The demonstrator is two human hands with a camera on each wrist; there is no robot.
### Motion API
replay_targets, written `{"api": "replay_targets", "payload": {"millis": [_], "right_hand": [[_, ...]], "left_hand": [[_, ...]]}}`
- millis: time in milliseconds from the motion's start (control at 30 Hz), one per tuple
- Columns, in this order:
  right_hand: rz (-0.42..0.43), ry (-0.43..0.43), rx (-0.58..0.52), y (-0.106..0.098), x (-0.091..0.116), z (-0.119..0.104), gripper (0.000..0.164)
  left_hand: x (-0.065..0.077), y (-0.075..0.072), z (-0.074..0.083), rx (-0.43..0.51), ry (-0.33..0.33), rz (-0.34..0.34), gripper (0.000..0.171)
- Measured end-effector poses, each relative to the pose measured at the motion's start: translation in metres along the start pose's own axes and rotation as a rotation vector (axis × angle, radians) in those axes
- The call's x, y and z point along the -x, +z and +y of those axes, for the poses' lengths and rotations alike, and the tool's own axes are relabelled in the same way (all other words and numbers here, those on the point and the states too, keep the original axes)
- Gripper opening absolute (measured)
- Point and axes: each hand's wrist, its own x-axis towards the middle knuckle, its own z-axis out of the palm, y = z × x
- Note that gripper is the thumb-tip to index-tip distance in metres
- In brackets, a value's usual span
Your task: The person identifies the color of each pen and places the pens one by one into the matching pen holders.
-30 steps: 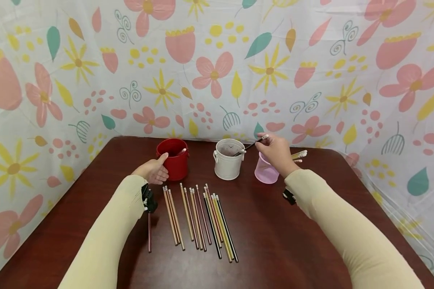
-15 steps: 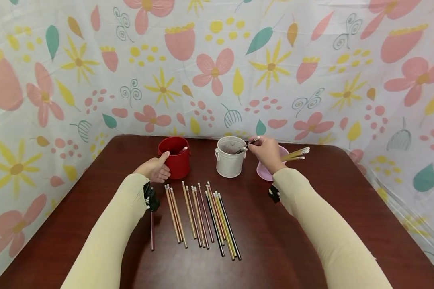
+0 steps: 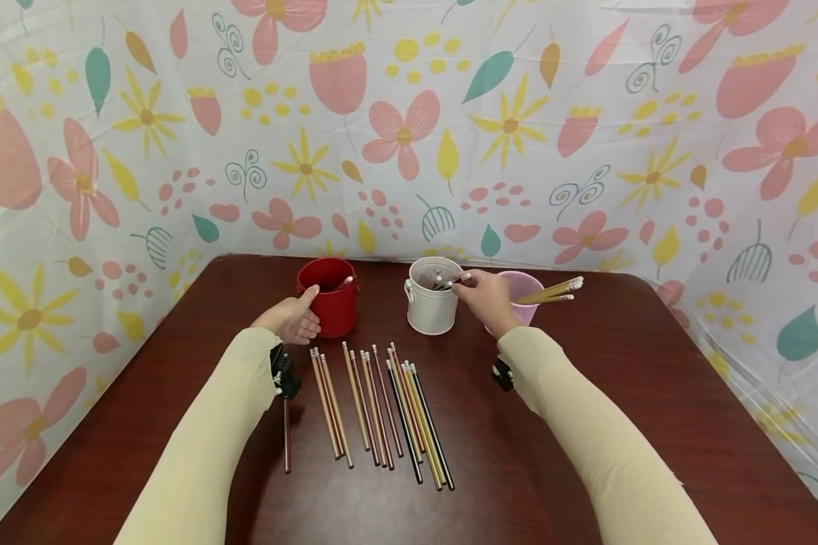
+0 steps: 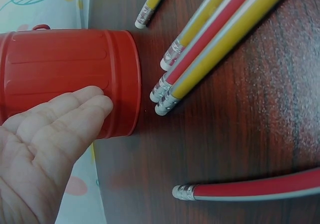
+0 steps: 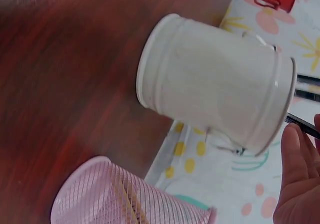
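Observation:
My right hand (image 3: 487, 299) pinches a black pencil (image 5: 302, 126) by its upper end at the right rim of the white bucket (image 3: 431, 306). Its lower part is hidden inside, where other dark pencils (image 5: 307, 94) stand. Straight fingers of my left hand (image 4: 55, 139) lie along the side of the red bucket (image 4: 70, 68), the thumb near its rim in the head view. One pencil's eraser end (image 3: 345, 281) shows inside that bucket. Just behind my right hand stands a pink mesh cup (image 3: 523, 288), partly covered by it, with several yellow pencils (image 3: 555, 291) leaning out.
Loose pencils lie in groups on the dark table in front of the buckets: yellow and red pencils (image 3: 330, 405), more at the middle (image 3: 373, 409), and black and yellow ones (image 3: 419, 424). A single red pencil (image 4: 255, 186) lies by my left wrist. A flowered cloth (image 3: 402, 136) hangs behind.
My right hand has moved left and slightly down from the pink cup to the white bucket, taking the black pencil into it. My left hand stays at the red bucket.

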Motion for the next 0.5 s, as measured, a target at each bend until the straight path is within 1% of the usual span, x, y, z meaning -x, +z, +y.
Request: {"api": "replay_targets", "payload": {"millis": [133, 200, 267, 367, 500], "right_hand": [[-0.079, -0.002, -0.026, 0.006, 0.001, -0.003, 0.024], [-0.118, 0.019, -0.048, 0.008, 0.001, -0.005, 0.026], [-0.134, 0.028, -0.051, 0.009, 0.001, -0.006, 0.028], [-0.124, 0.024, -0.051, 0.01, 0.003, -0.006, 0.029], [-0.066, -0.002, -0.033, 0.011, 0.011, -0.006, 0.032]], "left_hand": [[0.0, 0.0, -0.001, -0.004, 0.001, 0.005, 0.08], [0.001, 0.0, -0.002, -0.009, 0.006, -0.002, 0.081], [0.001, -0.001, -0.002, -0.012, 0.011, -0.012, 0.081], [0.001, -0.002, -0.002, -0.006, 0.013, -0.02, 0.081], [0.001, -0.003, -0.002, 0.001, 0.02, -0.027, 0.082]]}}
